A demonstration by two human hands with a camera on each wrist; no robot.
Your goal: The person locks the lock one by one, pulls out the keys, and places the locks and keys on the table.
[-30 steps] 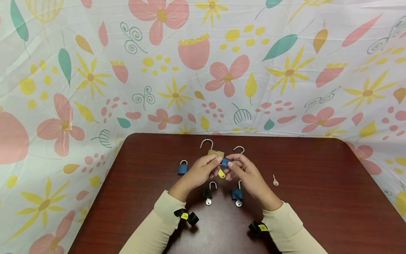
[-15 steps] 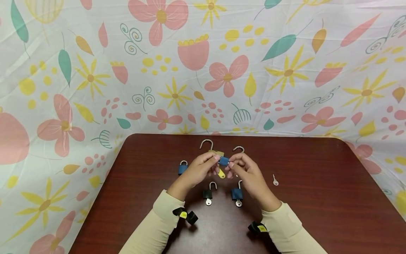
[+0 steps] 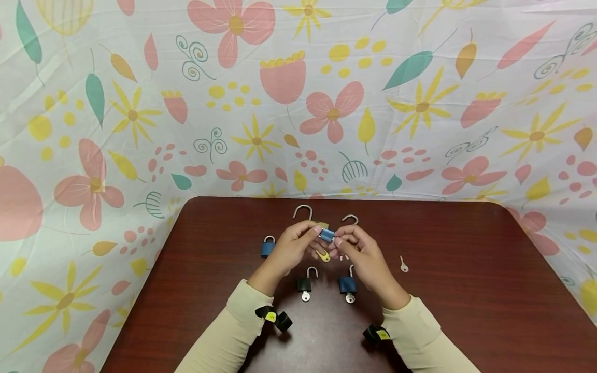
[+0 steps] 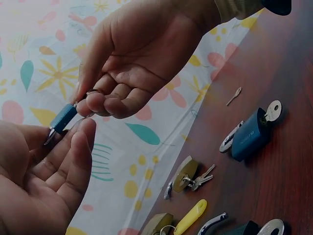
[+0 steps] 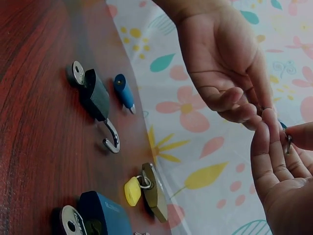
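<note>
Both hands meet over the middle of the table around a small blue padlock (image 3: 327, 235). My left hand (image 3: 295, 249) pinches its shackle end between thumb and fingers. At the other end my right hand (image 3: 363, 249) pinches a small metal piece that looks like a key's head (image 5: 288, 143). In the left wrist view the padlock's blue body (image 4: 62, 117) lies bare between the two sets of fingertips. The fingers hide the keyhole and most of the shackle. Below the hands lies a yellow key tag (image 3: 323, 256), joined by a ring to a brass padlock (image 5: 154, 193).
Nearer the body lie a black padlock (image 3: 304, 285) and a larger blue padlock (image 3: 347, 284), both with raised shackles and keys in. A blue padlock (image 3: 268, 249) stands at left, a loose key (image 3: 403, 264) at right. Another brass padlock (image 4: 186, 171) holds several keys.
The small blue padlock has shifted slightly left and tilted between the hands. My right fingers have moved from its body to the metal piece at its right end.
</note>
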